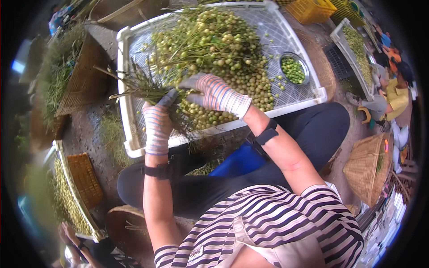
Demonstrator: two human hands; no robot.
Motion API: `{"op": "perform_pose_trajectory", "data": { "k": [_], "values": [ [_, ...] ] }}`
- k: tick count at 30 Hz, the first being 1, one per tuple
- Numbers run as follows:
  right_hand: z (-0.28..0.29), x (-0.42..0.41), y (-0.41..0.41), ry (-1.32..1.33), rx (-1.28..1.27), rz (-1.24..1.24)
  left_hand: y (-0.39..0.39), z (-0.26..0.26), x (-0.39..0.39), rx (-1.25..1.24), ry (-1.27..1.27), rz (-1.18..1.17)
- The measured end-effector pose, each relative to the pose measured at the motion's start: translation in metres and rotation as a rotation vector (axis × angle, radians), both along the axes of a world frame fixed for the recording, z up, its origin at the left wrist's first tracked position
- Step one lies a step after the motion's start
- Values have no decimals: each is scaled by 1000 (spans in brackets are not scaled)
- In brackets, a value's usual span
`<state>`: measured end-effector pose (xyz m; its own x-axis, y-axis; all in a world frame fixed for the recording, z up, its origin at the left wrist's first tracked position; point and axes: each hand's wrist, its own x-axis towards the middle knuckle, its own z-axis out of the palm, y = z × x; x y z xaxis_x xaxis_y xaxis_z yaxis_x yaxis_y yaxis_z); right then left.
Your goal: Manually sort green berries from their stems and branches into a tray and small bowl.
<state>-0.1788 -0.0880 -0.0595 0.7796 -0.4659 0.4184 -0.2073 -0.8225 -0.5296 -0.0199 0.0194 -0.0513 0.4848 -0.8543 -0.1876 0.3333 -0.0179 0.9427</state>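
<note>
A bundle of thin green-brown stems (147,85) is gripped in my left hand (157,120), which wears a striped glove with a grey palm. Just to its right, my right hand (214,92), gloved the same way, reaches over the bundle's right end; its fingers are bent and partly apart, and whether they pinch anything is unclear. Both hands are above a white plastic mesh tray (285,37). Across the tray spreads a heap of small round green-yellow fruits (218,43), many still on stalks. Loose fruits (258,90) lie along its right side.
A metal bowl (295,68) of greener fruits stands on the tray's right part. Wicker baskets (83,73) (365,167) flank me. A yellow crate (310,10) is behind. Other fruit trays (358,57) (75,194) are at both sides, with people (395,97) near them.
</note>
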Motion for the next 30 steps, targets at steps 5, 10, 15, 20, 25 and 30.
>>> {"op": "perform_pose_trajectory", "data": {
  "k": [5,10,15,20,25,30],
  "values": [
    [-6,19,-2,267,107,65,-1,-1,4,-21,132,124],
    [-12,18,-9,247,2,88,-1,-5,8,24,259,175],
    [1,33,-6,424,-98,21,1,-17,19,60,82,111],
    [-11,41,-10,396,-145,-17,-1,-20,20,57,90,191],
    [-10,46,-15,579,-193,-90,-5,-21,19,55,135,268],
    [-4,48,-8,489,-308,-111,-7,-39,28,-17,218,210]
  ]
}}
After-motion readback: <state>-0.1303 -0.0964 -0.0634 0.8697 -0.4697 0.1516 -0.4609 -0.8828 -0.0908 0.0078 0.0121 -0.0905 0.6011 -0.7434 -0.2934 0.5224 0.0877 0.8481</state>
